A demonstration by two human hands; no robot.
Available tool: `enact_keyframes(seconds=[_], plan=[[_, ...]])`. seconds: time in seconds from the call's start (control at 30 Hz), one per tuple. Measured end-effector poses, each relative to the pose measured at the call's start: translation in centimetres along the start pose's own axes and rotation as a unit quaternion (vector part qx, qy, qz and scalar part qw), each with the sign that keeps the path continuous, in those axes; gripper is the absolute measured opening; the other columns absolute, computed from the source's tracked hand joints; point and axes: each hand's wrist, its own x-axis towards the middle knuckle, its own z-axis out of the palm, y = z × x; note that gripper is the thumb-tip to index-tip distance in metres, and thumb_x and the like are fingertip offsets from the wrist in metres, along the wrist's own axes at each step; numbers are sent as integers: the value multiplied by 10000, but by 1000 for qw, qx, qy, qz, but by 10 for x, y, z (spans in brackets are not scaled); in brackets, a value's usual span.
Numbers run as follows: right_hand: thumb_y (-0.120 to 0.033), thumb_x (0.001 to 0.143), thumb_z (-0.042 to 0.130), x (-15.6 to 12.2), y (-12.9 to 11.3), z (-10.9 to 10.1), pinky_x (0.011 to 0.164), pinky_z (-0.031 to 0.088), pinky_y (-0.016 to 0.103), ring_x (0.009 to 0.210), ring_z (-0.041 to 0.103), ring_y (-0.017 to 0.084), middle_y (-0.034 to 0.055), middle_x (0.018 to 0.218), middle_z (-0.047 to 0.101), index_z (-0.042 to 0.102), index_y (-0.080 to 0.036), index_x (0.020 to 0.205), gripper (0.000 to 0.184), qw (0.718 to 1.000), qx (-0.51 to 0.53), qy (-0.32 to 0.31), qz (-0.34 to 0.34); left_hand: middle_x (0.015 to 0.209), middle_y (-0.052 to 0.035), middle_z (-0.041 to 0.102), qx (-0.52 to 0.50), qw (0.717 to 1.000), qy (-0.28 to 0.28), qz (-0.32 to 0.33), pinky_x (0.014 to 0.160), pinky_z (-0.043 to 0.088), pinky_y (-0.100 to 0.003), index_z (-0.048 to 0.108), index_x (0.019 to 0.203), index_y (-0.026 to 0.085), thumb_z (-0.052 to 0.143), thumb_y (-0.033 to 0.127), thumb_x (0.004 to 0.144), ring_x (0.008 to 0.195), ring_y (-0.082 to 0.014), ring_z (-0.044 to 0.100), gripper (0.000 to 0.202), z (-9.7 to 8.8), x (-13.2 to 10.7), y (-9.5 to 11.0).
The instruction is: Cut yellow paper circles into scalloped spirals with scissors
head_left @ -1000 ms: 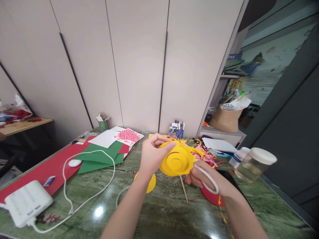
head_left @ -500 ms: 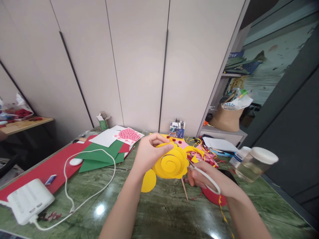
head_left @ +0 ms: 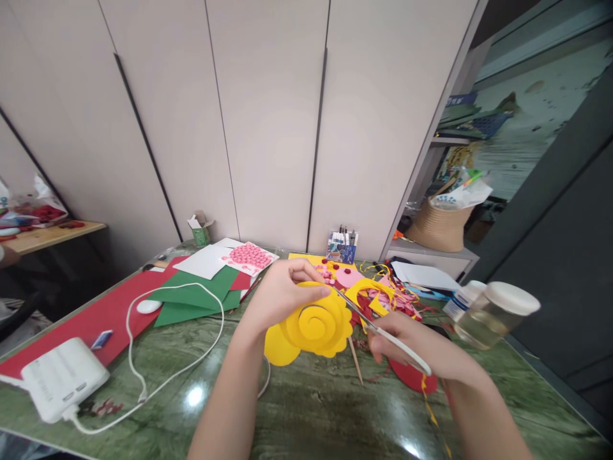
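My left hand [head_left: 282,294] pinches the upper left of a yellow paper spiral [head_left: 316,327], whose outer edge is scalloped. In my right hand [head_left: 390,338] is a pair of scissors [head_left: 402,348] with white handles. Their metal blades reach up to the spiral's upper right edge. Whether the blades touch the paper I cannot tell. Below and left of the spiral shows a yellow paper disc [head_left: 280,348], partly covered. A red disc [head_left: 414,377] lies under my right hand, and a thin wooden stick [head_left: 355,361] rests on the table beneath the spiral.
Paper scraps [head_left: 383,297] heap beyond my right hand. A lidded jar [head_left: 498,316] and a white bottle [head_left: 463,300] stand at the right. Leftward lie green paper [head_left: 201,297], red paper [head_left: 110,319], a white cable [head_left: 179,370] and a white power adapter [head_left: 64,380]. Cabinet doors [head_left: 268,128] rise behind.
The yellow spiral has shifted slightly left and down and turned in my left hand. The scissors have drawn back a little to the right, and more of their blades shows.
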Motion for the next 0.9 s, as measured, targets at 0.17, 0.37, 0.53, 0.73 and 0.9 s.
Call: enact_keyframes(seconds=[0.17, 0.37, 0.53, 0.73, 0.9], plan=[[-508, 839, 522, 1, 1, 0, 479, 293, 219, 533, 390, 108, -18, 576, 473, 537, -148, 627, 418, 1000, -9, -9, 27, 588, -20, 648, 6, 999, -34, -22, 446, 414, -200, 624, 630, 188, 675, 212, 644, 526, -128, 599, 57, -4, -2, -2], [-529, 843, 494, 1, -1, -3, 489, 308, 226, 529, 383, 111, -11, 577, 477, 558, -157, 636, 430, 999, -28, -42, 12, 611, -33, 672, 17, 997, -65, -23, 455, 445, -210, 637, 619, 192, 686, 213, 621, 549, -147, 626, 54, -9, -2, -3], [-518, 848, 485, 3, -3, -4, 455, 248, 218, 507, 304, 95, -36, 535, 378, 528, -154, 578, 455, 996, -57, -71, 11, 651, -40, 691, 55, 992, -114, -20, 479, 458, -215, 655, 649, 197, 700, 230, 614, 574, -154, 639, 65, -16, 0, -9], [-476, 848, 508, 4, -1, -2, 455, 227, 220, 507, 293, 89, -46, 531, 356, 506, -154, 561, 431, 995, -72, -68, 29, 679, -46, 703, 64, 988, -137, -17, 521, 472, -228, 669, 674, 205, 677, 239, 646, 623, -166, 655, 45, -20, 2, -11], [-520, 854, 485, 6, -5, -1, 484, 287, 225, 522, 400, 108, -16, 556, 485, 569, -145, 615, 452, 998, -50, -9, 31, 842, -59, 715, 91, 995, -45, 22, 587, 490, -249, 720, 839, 229, 648, 285, 690, 744, -190, 659, 175, -20, 3, -6]])
